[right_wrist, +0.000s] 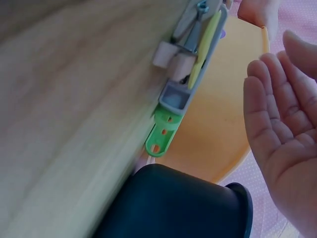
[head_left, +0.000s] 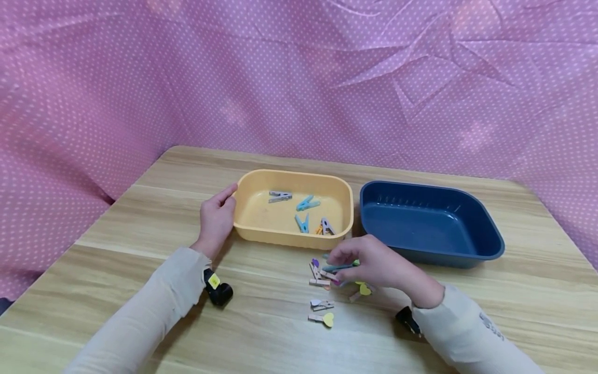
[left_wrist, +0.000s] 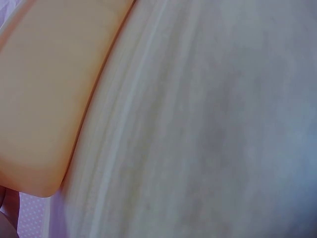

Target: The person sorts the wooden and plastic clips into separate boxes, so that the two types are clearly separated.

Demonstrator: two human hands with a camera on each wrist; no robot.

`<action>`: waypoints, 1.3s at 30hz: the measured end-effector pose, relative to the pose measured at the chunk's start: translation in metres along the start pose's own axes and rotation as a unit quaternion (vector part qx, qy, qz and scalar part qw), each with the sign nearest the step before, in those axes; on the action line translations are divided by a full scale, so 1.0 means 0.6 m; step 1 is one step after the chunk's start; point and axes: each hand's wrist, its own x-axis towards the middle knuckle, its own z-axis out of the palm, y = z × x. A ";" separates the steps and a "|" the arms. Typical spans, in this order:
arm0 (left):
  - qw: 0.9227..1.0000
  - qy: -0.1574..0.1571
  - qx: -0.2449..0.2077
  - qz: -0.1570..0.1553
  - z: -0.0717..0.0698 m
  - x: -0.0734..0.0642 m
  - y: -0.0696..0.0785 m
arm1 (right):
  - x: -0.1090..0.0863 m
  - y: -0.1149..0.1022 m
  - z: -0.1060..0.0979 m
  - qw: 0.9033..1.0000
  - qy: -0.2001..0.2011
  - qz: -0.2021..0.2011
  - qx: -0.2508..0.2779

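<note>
The left hand (head_left: 217, 221) touches the yellow tray (head_left: 268, 219), grip unclear; the right hand (head_left: 371, 262), thumb and fingers apart, hovers over pegs (head_left: 320, 283).

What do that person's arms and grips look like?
The left sleeve and right sleeve are cream, the right with dark printing. A black gadget sits at each wrist, the left one with a yellow label. The left grip and right grip are gloveless.

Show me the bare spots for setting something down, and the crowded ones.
The tabletop is bare left of the left sleeve, between the left hand and the clothespins, and right of the blue bin, whose visible floor is also clear. It's crowded under the right hand, where clothespins bunch in front of the yellow bin; the gap between bins is narrow.
</note>
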 end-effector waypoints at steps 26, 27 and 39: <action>1.000 -0.012 0.003 -0.006 -0.001 0.002 0.002 | 0.009 0.008 0.002 0.993 -0.109 0.041 -0.007; 1.000 -0.011 0.002 -0.005 -0.001 0.002 0.003 | 0.010 0.008 0.002 0.993 -0.110 0.042 -0.009; 1.000 -0.010 -0.001 -0.008 -0.002 -0.001 0.004 | 0.016 0.006 0.007 0.993 -0.105 0.023 -0.043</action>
